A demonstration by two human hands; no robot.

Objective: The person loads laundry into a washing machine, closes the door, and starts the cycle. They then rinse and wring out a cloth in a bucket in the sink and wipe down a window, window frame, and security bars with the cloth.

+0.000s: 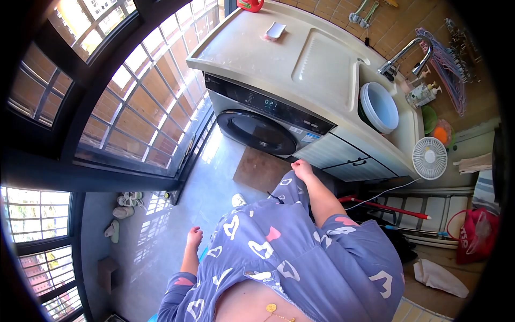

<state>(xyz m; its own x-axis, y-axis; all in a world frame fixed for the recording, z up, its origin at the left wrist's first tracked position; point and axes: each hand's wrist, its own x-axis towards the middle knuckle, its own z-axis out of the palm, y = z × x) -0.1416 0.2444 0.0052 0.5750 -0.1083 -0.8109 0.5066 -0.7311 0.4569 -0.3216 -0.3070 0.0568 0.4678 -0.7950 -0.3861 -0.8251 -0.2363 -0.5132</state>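
Observation:
My left hand (195,236) hangs at my side over the floor, fingers curled, with nothing visible in it. My right hand (302,169) is closed too, in front of my thigh below the counter, and I see nothing in its fingers. Nearest to it is the front-loading washing machine (257,131) with its round dark door shut. The washer's lit display (270,103) appears to read 0:21. A brown mat or board (261,169) lies on the floor before the washer.
The counter (257,51) bears a soap dish (275,31) and a red container (250,4). Basins (382,107) stand in the sink under a tap (407,53). A small white fan (429,158) is at the right. Shoes (129,201) lie on the left floor, a red bag (476,236) at right.

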